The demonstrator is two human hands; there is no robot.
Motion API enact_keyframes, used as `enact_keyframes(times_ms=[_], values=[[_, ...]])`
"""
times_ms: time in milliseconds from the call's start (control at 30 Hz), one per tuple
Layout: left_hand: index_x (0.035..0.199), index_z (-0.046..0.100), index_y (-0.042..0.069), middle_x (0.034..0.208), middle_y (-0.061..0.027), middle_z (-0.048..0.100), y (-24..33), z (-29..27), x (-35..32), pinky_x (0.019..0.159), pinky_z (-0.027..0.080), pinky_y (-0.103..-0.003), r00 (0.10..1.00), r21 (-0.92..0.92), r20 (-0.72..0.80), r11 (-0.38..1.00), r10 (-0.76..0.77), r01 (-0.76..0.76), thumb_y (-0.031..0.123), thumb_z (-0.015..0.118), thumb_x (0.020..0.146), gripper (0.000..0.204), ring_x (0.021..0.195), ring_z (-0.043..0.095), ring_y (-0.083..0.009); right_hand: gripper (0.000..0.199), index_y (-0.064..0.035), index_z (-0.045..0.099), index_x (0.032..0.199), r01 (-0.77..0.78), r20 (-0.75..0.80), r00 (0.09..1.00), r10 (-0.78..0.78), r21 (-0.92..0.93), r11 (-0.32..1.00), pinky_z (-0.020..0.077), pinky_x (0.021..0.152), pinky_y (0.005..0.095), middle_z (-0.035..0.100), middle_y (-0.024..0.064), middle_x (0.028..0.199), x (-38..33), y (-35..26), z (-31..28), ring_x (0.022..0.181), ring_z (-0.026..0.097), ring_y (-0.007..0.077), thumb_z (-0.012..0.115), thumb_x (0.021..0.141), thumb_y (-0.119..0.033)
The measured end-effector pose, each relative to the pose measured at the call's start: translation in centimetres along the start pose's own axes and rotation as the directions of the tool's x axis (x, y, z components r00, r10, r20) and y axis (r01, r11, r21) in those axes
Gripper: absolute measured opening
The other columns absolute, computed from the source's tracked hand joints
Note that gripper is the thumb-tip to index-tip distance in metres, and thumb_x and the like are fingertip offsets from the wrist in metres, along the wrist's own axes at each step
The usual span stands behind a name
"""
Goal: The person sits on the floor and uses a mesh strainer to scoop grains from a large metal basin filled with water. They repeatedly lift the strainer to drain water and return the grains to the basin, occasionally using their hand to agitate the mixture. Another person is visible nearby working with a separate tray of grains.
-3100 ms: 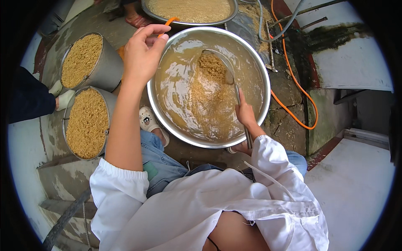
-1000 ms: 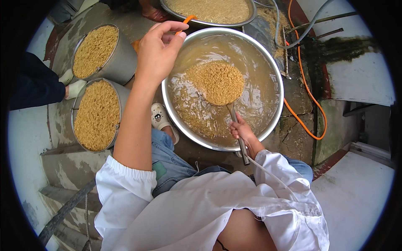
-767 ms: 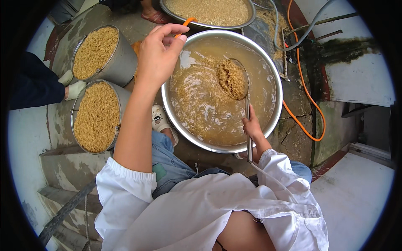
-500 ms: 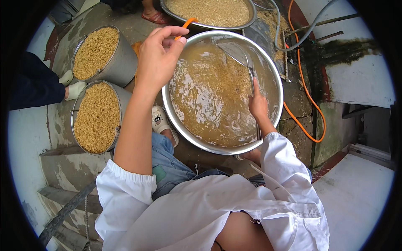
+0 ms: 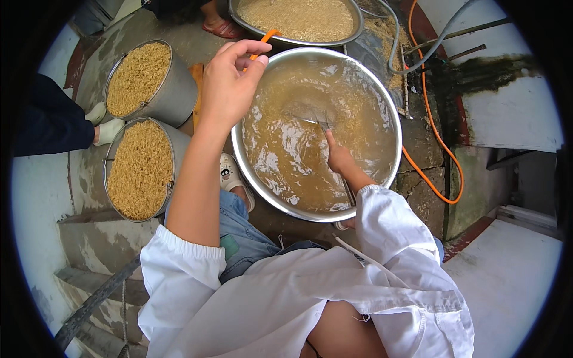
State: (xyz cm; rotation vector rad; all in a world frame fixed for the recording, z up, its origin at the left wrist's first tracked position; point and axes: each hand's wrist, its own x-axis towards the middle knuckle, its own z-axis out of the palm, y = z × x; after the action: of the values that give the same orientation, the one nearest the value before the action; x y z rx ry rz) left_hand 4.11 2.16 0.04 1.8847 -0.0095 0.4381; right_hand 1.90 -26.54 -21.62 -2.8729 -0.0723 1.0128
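Over the basin (image 5: 399,134), the right hand (image 5: 342,160) grips a half-sunk ladle (image 5: 324,125), forefinger (image 5: 330,138) extended, while nearby the left hand (image 5: 230,83) pinches an orange tube (image 5: 271,35), and brisk stirring could slosh cloudy water (image 5: 280,173) out.

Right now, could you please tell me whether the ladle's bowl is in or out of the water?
In: the metal ladle's bowl sits mostly beneath the murky water, with only part of its rim showing.
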Motion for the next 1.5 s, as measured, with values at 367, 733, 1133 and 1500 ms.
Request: enact_keyframes(times_ms=[367,733,1133,1500], values=[[0.097,0.067,0.009,0.09,-0.0047,0.059,-0.2,0.3,0.1,0.065,0.045,-0.027,1.0,-0.004,0.002,1.0,0.03,-0.03,0.012,0.061,0.081,0.017,0.07,0.058,-0.0123,0.08,-0.0267,0.01,0.145,0.13,-0.061,0.991,-0.122,0.162,0.978,0.0461,0.075,0.0491,0.061,0.03,0.086,-12.1,2.3,1.6,0.08,0.06,0.044,0.046,0.079,-0.001],[0.096,0.067,0.008,0.092,-0.0034,0.059,0.1,0.4,-0.1,0.066,0.046,-0.025,1.0,-0.004,0.027,1.0,0.001,-0.001,0.011,0.061,0.081,0.016,0.073,0.059,-0.0101,0.075,-0.0229,0.014,0.145,-0.126,-0.363,0.904,0.225,0.277,0.953,0.0463,0.078,0.0483,0.061,0.03,0.093,-5.1,10.3,-4.2,0.087,0.061,0.0422,0.05,0.081,-0.009],[0.099,0.066,0.007,0.091,-0.0035,0.058,0.1,0.1,0.1,0.07,0.046,-0.023,0.999,-0.016,0.034,1.0,0.0,0.0,0.01,0.06,0.083,0.017,0.075,0.058,-0.0099,0.08,-0.0101,-0.003,0.145,-0.259,-0.031,0.958,0.284,0.318,0.912,0.045,0.086,0.0437,0.056,0.0347,0.106,0.4,5.8,3.0,0.099,0.058,0.0429,0.045,0.081,-0.009],[0.103,0.065,0.004,0.095,-0.0009,0.063,0.7,0.8,-0.1,0.075,0.046,-0.022,0.997,0.003,0.072,1.0,-0.013,0.013,0.008,0.059,0.085,0.019,0.081,0.058,-0.0079,0.078,-0.019,0.007,0.146,0.175,-0.219,0.973,-0.069,0.513,0.841,0.0452,0.083,0.0449,0.059,0.0315,0.101,-11.1,1.9,3.1,0.092,0.059,0.0449,0.054,0.084,-0.012]])
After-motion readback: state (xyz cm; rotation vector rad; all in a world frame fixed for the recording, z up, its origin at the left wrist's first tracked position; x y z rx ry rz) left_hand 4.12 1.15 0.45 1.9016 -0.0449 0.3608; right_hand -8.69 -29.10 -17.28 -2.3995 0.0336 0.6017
